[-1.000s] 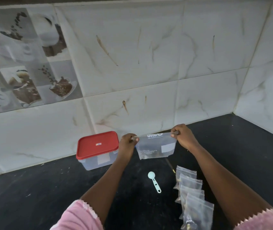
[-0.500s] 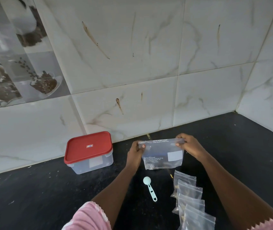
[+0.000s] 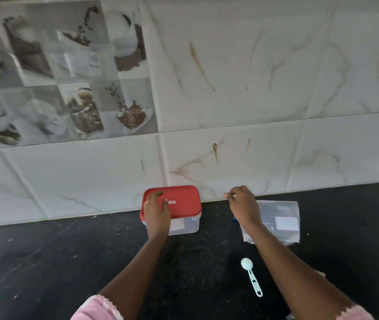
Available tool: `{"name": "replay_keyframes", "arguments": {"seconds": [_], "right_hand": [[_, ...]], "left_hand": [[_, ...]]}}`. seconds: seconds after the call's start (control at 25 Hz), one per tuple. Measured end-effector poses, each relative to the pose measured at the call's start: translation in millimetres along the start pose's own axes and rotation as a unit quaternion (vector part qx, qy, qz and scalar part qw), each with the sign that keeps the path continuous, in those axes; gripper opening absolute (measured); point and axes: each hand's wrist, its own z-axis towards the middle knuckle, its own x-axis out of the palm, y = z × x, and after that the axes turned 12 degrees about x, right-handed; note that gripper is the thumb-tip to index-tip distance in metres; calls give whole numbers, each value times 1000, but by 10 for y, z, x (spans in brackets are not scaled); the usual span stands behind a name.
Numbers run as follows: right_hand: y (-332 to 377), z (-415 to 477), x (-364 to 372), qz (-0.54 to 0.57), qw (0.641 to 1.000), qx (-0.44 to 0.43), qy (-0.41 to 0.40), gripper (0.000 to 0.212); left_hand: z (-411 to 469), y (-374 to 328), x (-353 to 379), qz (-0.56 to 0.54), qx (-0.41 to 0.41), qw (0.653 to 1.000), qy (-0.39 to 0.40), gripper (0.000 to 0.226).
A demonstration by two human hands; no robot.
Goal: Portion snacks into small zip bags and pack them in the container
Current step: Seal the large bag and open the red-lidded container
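Note:
A clear plastic container with a red lid stands on the black counter against the tiled wall. My left hand lies flat on the left part of that lid, fingers spread, not closed around it. The large clear zip bag with a white label lies flat on the counter to the right of the container. My right hand hovers over the bag's left edge with loosely bent fingers and holds nothing. A pale blue measuring spoon lies nearer to me, between my arms.
The black counter is sprinkled with small crumbs. The marble-look tiled wall closes the back, and a side wall meets it at the far right. A scrap of a small bag peeks in at the bottom right edge.
Both hands let go of the large zip bag, which now lies on the counter. My left hand moved left onto the red lid. The view swung left, so the small bags left the frame.

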Motion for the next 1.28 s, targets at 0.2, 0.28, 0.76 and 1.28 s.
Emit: {"name": "replay_keyframes", "arguments": {"seconds": [0.2, 0.28, 0.76, 1.28], "right_hand": [[502, -71, 692, 42, 969, 149, 191, 41], [554, -108, 797, 87, 954, 197, 210, 36], [319, -1290, 170, 173, 922, 282, 200, 22], [614, -1923, -47, -218, 950, 133, 178, 22]], "left_hand": [[256, 331, -325, -13, -213, 972, 98, 50], [238, 358, -374, -8, -204, 969, 140, 43], [-856, 67, -891, -83, -228, 970, 28, 25], [-1764, 619, -1464, -216, -39, 959, 178, 97]]}}
